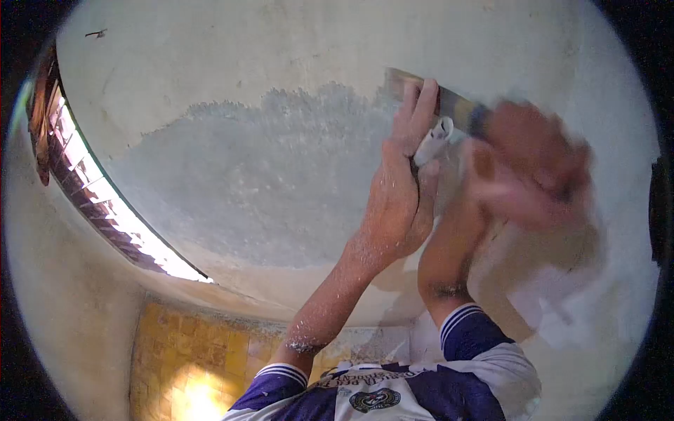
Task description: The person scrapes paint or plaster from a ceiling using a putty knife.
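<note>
A pale wall [295,42] with a rough-edged grey patch [267,175] fills the space in front of me. My right hand [537,165], smeared by motion, is closed around the dark handle of a flat scraper [456,109]. The scraper's blade end points up and left, at the top right edge of the patch. Close beside it, my left hand [404,189] is closed on a white rolled tube [434,139], with its upper fingers against the blade. White specks cover my left forearm. Blur hides the exact contact between blade and wall.
A slatted opening [119,203] lets in bright light on the left, beside brown wood [42,133]. Below lies a yellow tiled floor [210,344] with a sunlit spot. A small nail-like piece [96,33] sticks out of the upper wall. A dark edge [658,210] shows at far right.
</note>
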A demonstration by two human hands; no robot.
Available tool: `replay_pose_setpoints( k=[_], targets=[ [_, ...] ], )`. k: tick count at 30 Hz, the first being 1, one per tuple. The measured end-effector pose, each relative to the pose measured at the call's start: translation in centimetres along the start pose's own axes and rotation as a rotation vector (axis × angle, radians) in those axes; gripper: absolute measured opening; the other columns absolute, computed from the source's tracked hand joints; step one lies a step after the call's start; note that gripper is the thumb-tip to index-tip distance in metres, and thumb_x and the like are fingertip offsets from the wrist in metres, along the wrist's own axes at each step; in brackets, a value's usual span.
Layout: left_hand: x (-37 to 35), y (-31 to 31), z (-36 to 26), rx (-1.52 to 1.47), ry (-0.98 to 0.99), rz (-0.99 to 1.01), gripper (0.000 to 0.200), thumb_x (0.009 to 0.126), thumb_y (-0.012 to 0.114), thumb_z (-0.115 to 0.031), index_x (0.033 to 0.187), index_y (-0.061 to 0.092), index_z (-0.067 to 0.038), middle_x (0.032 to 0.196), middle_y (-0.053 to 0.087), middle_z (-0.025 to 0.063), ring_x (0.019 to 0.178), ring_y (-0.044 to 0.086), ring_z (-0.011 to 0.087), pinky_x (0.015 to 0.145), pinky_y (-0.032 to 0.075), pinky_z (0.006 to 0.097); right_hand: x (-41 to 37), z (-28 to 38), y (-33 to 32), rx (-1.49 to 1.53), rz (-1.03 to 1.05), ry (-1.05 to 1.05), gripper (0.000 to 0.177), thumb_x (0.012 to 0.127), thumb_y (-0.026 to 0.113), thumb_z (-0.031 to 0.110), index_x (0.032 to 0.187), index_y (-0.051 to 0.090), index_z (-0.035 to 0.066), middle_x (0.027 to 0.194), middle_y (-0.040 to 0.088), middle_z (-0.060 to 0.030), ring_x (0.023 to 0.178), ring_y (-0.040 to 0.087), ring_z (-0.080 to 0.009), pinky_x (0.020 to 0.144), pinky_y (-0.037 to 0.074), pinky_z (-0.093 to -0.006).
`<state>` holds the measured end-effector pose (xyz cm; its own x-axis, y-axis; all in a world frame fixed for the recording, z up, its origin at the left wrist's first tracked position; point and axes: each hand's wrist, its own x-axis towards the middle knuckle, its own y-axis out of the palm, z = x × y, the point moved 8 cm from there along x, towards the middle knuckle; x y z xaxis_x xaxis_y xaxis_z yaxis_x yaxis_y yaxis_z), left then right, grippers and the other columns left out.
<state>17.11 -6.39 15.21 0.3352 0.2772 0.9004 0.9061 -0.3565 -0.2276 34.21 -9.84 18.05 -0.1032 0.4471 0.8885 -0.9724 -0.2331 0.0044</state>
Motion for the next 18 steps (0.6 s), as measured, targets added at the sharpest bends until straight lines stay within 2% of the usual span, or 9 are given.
replay_pose_setpoints(
  k=[1, 2, 4, 6, 7, 9, 12, 15, 18],
  targets=[
    [0.2, -0.3, 0.1, 0.005, 0.014, -0.005, 0.052, 0.102, 0.035, -0.018, 0.143, 0.021, 0.01, 0.156, 0.023, 0.0236, 0.144, 0.017, 0.0453, 0.116, 0.018, 0.0485, -0.3, -1.2, -1.0, 0.13, -0.074, 0.202, 0.029, 0.09, 0.047, 0.033, 0.07, 0.048, 0.011, 0.067, 0.049, -0.0058, 0.061, 0.044, -0.0171, 0.059, 0.038, -0.0359],
    [0.2, -0.6, 0.1, 0.008, 0.02, -0.005, 0.052, 0.102, 0.034, -0.017, 0.143, 0.021, 0.011, 0.157, 0.022, 0.0237, 0.145, 0.017, 0.0452, 0.116, 0.018, 0.0483, 0.0, -0.7, -0.9, 0.093, -0.045, 0.041, 0.031, 0.09, 0.046, 0.036, 0.07, 0.048, 0.013, 0.066, 0.047, -0.0045, 0.059, 0.041, -0.0164, 0.058, 0.037, -0.0351],
    [-0.5, -0.8, -0.1, 0.002, 0.019, -0.001, 0.052, 0.102, 0.034, -0.017, 0.143, 0.021, 0.012, 0.157, 0.021, 0.0239, 0.145, 0.017, 0.0449, 0.116, 0.018, 0.048, 2.2, 1.4, 4.3, 0.01, 0.0, -0.269, 0.035, 0.089, 0.044, 0.042, 0.068, 0.046, 0.015, 0.064, 0.044, -0.002, 0.054, 0.036, -0.0149, 0.057, 0.036, -0.0333],
    [-1.1, -0.4, -0.5, 0.02, 0.051, -0.033, 0.05, 0.101, 0.036, -0.014, 0.142, 0.023, 0.01, 0.143, 0.028, 0.0239, 0.129, 0.026, 0.0404, 0.108, 0.024, 0.0456, 2.7, 4.5, 7.5, -0.094, 0.055, -0.578, 0.038, 0.089, 0.042, 0.048, 0.067, 0.044, 0.017, 0.062, 0.04, 0.0005, 0.05, 0.03, -0.0135, 0.055, 0.034, -0.0316],
    [-1.5, -0.1, -0.8, 0.051, 0.083, -0.053, 0.049, 0.1, 0.038, -0.012, 0.142, 0.025, 0.009, 0.13, 0.036, 0.0239, 0.112, 0.035, 0.0361, 0.099, 0.029, 0.0434, 1.7, 5.9, 7.7, -0.043, 0.023, -0.62, 0.038, 0.089, 0.042, 0.047, 0.066, 0.044, 0.017, 0.06, 0.04, 0.0005, 0.05, 0.029, -0.0134, 0.054, 0.032, -0.0319],
    [-1.2, -0.1, -1.2, 0.144, 0.157, -0.061, 0.049, 0.099, 0.04, -0.01, 0.143, 0.026, 0.007, 0.117, 0.044, 0.0234, 0.095, 0.044, 0.0313, 0.091, 0.035, 0.0407, -0.8, 8.5, 8.2, 0.067, -0.01, -0.721, 0.038, 0.088, 0.043, 0.046, 0.064, 0.043, 0.017, 0.056, 0.038, 0.0005, 0.05, 0.028, -0.0131, 0.053, 0.029, -0.0325],
    [-1.2, 0.0, -1.2, 0.196, 0.127, -0.011, 0.053, 0.099, 0.039, -0.01, 0.146, 0.022, 0.008, 0.12, 0.045, 0.0229, 0.093, 0.043, 0.0299, 0.09, 0.035, 0.0392, 1.9, 3.7, 7.3, -0.006, -0.141, -0.569, 0.039, 0.087, 0.043, 0.044, 0.059, 0.042, 0.017, 0.053, 0.038, 0.0013, 0.049, 0.028, -0.0132, 0.052, 0.027, -0.0334],
    [-1.7, 0.3, -0.5, 0.101, 0.057, -0.022, 0.053, 0.1, 0.038, -0.012, 0.146, 0.023, 0.008, 0.127, 0.044, 0.0239, 0.092, 0.041, 0.0289, 0.089, 0.034, 0.0381, 0.6, 5.5, 6.7, 0.093, -0.171, -0.659, 0.04, 0.086, 0.044, 0.042, 0.056, 0.04, 0.016, 0.052, 0.036, 0.0022, 0.049, 0.029, -0.0131, 0.052, 0.027, -0.0333],
    [-1.7, 0.4, -0.8, 0.123, 0.148, -0.044, 0.053, 0.1, 0.037, -0.013, 0.147, 0.024, 0.008, 0.137, 0.04, 0.0246, 0.091, 0.04, 0.0286, 0.089, 0.033, 0.0376, 1.5, 5.0, 7.4, 0.042, -0.096, -0.629, 0.039, 0.087, 0.045, 0.042, 0.059, 0.042, 0.015, 0.054, 0.037, 0.0017, 0.05, 0.031, -0.0133, 0.053, 0.029, -0.0331]
  ],
)
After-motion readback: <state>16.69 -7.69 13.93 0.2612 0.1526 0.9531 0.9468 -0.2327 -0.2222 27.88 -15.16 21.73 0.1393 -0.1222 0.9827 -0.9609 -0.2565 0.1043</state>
